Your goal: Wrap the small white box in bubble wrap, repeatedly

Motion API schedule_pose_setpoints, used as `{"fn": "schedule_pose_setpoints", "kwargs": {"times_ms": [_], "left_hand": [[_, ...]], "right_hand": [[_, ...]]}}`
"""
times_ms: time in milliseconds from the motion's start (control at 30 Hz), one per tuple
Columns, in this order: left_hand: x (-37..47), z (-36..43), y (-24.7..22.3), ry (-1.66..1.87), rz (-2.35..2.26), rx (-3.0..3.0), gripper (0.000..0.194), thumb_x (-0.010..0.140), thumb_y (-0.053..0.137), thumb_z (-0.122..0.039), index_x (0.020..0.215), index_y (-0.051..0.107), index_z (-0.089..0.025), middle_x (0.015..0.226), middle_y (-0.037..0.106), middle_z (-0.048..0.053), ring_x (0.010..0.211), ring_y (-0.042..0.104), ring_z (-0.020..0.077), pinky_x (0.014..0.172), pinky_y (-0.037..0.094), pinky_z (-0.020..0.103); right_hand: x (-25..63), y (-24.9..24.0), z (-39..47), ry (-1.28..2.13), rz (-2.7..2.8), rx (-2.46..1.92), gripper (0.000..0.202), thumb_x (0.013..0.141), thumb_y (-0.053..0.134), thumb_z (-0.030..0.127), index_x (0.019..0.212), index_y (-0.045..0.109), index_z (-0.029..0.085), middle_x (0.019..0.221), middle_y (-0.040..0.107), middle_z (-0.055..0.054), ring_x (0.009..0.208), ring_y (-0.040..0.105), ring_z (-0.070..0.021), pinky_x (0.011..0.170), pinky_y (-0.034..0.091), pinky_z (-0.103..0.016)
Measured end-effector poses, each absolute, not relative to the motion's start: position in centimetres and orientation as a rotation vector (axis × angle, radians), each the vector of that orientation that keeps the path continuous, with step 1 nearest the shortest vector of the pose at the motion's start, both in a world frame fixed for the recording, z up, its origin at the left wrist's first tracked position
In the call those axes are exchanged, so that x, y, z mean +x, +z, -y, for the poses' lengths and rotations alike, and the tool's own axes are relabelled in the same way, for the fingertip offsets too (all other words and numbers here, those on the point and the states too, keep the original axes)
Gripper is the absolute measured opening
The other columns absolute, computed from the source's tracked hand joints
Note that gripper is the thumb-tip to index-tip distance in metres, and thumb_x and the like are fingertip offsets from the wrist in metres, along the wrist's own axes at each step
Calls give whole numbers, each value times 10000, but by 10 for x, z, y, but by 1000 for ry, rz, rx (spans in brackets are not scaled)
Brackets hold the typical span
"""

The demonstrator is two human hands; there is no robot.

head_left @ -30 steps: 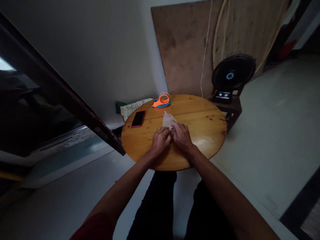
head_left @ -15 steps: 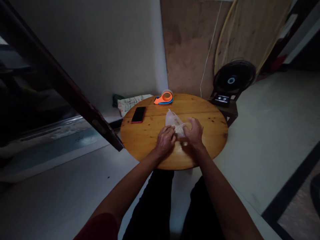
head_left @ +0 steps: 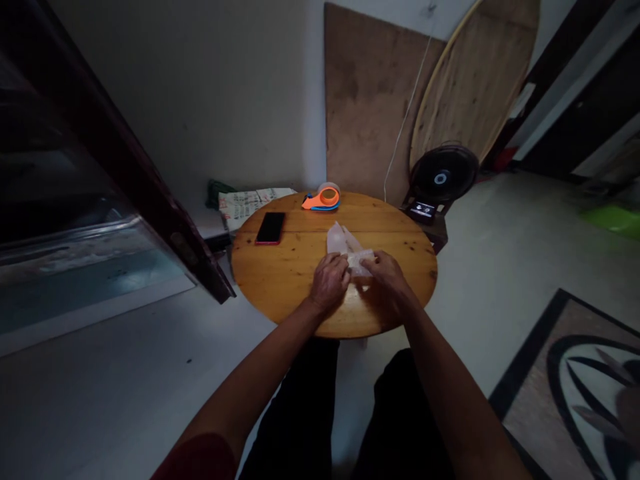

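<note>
Between my hands is a small whitish, see-through plastic bag (head_left: pixel 359 262), with a loose pinkish-white flap sticking up at its far side. My left hand (head_left: pixel 331 280) has its fingers curled on the bag's left end. At the right end, my right hand (head_left: pixel 386 272) pinches it between thumb and fingers. Both hands are just over the round wooden table (head_left: pixel 280 280). What the bag holds, if anything, I cannot make out.
A tape dispenser (head_left: pixel 323 199) in orange and blue lies at the table's far edge. Left of it is a phone (head_left: pixel 271 228). Beyond the right edge stands a black fan (head_left: pixel 444 175). A dark frame (head_left: pixel 175 233) slants down at the left.
My right hand's fingers, raised and spread before, have come down and closed on the bag's right end. My left hand keeps its hold. The view has turned slightly to the right.
</note>
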State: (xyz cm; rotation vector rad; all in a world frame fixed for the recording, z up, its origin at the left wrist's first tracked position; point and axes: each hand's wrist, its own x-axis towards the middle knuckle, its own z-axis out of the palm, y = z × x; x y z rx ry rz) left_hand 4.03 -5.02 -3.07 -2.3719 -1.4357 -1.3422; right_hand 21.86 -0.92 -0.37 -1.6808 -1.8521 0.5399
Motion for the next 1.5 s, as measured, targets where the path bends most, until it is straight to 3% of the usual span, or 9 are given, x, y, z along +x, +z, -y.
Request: {"fn": "schedule_pose_setpoints", "kwargs": {"times_ms": [333,567,933,1133,1267,1400,1500], "left_hand": [[39,51,-29,-1338,1439,-2414,178,816,542,-72,940,619,-176,1093,675,95,1137,528,244,999,457,405],[39,56,-21,-1249,1474,-2392,129,805,592,-107,895,601,-198,1075,676,84,1069,523,280,929,429,458],[37,55,-18,-1220,1460,-2427,94,817,577,-119,851,601,-204,983,670,84,995,510,277,864,441,447],[37,53,-24,-1359,1480,-2417,148,814,553,-100,892,643,-189,1070,622,105,1021,523,257,910,474,427],[36,55,-26,-1586,1547,-2370,159,824,530,-117,860,669,-185,1184,550,109,1053,547,225,940,491,365],[35,53,-26,-1886,1631,-2248,251,777,506,-63,924,657,-200,1059,578,80,1023,577,198,925,500,321],[33,46,-28,-2033,1762,-2109,315,732,484,-24,960,623,-191,965,605,65,950,597,197,882,509,327]], "right_hand": [[197,-9,6,559,1696,-1598,177,678,587,295,762,661,158,709,660,-20,644,557,-141,559,378,-221],[190,-4,0,456,1673,-1626,159,652,529,289,691,615,161,647,596,8,593,496,-120,556,359,-224],[165,15,-5,633,1649,-1589,165,625,568,316,621,623,161,555,557,31,554,516,-113,512,379,-205],[156,33,0,656,1773,-1611,224,687,524,335,582,613,159,491,515,19,509,488,-109,476,345,-201],[157,47,10,863,1847,-1509,234,711,486,311,598,614,151,518,537,-3,515,488,-114,496,375,-215],[161,53,15,1089,1873,-1396,125,647,496,228,615,596,160,545,550,8,513,476,-106,523,396,-219],[162,52,13,1033,1959,-1418,99,654,511,205,628,596,161,558,576,8,516,490,-107,529,395,-219]]}}
